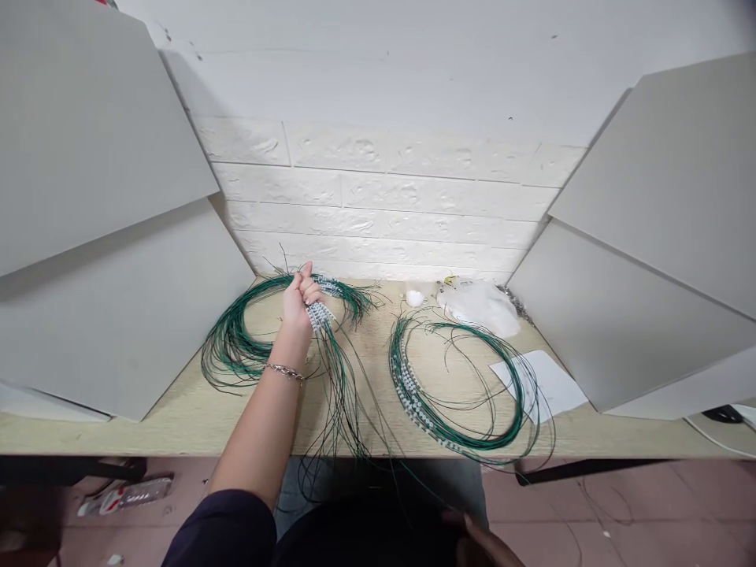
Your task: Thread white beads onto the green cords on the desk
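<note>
My left hand [304, 295] is closed around a bundle of thin green and dark wires [336, 370] with small white tube-like markers along them. The loose ends hang down past the table's front edge. Behind and left of that hand lies a coil of similar green wires [227, 339] on the table. My right hand [487, 543] is low at the bottom edge, dark and partly cut off by the frame. One thin green wire runs from the bundle down to its fingertips, which look pinched on it.
On the right of the table [366, 315] rests another coil of green wires [407, 386] with white markers, partly over a white paper [549, 386]. A clear plastic bag [478, 305] and a small white object [415, 297] are at the back. Grey panels [650, 307] flank both sides. A plastic bottle [135, 492] lies on the floor.
</note>
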`<state>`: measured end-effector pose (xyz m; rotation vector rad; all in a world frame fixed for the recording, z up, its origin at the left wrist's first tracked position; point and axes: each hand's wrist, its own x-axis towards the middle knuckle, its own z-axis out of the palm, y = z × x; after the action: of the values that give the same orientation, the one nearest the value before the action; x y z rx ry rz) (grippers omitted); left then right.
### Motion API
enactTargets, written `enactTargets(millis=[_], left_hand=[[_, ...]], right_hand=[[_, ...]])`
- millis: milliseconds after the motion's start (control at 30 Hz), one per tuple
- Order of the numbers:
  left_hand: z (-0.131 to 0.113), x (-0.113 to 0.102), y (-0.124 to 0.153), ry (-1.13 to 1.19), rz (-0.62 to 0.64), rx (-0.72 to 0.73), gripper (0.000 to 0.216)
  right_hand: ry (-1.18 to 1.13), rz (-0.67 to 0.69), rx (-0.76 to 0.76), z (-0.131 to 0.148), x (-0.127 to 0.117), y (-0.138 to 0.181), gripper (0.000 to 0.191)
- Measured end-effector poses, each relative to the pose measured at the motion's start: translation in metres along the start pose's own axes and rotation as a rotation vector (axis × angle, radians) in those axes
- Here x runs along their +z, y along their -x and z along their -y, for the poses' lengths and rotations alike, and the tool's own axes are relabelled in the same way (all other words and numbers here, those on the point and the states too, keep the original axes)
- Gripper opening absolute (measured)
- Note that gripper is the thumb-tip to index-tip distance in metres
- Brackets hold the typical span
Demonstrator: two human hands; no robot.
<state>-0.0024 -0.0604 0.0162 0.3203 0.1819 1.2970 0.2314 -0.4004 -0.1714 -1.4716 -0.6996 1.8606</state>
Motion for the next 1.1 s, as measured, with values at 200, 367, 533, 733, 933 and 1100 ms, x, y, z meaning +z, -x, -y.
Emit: enactTargets(millis=[200, 367, 533, 733, 933, 1100], left_hand=[[0.001, 0.002, 0.0, -0.037, 0.005, -0.017, 0.032], [0.003, 0.008, 0.003, -0.078, 0.023, -0.14, 0.031], [0.011, 0.015, 0.008, -0.155, 0.041, -0.305, 0.029], [0.027, 0.018, 0.011, -0.263, 0.037, -0.453, 0.024], [0.033, 0.016, 0.01, -0.386, 0.094, -0.551, 0.025], [0.035, 0.015, 0.01, -0.398, 0.078, -0.544, 0.025]], right_hand=[[0.67, -0.164, -0.216, 0.07, 0.003, 0.044, 0.043], [0.982, -0.227, -0.343, 0.154, 0.027, 0.064, 0.04], [1.046, -0.634, -0.618, 0.187, 0.042, 0.001, 0.022], [1.302, -0.733, -0.502, 0.187, 0.05, -0.029, 0.022], [1.198, -0.716, -0.482, 0.195, 0.049, -0.035, 0.02], [0.956, -0.569, -0.57, 0.2, 0.032, -0.053, 0.018]])
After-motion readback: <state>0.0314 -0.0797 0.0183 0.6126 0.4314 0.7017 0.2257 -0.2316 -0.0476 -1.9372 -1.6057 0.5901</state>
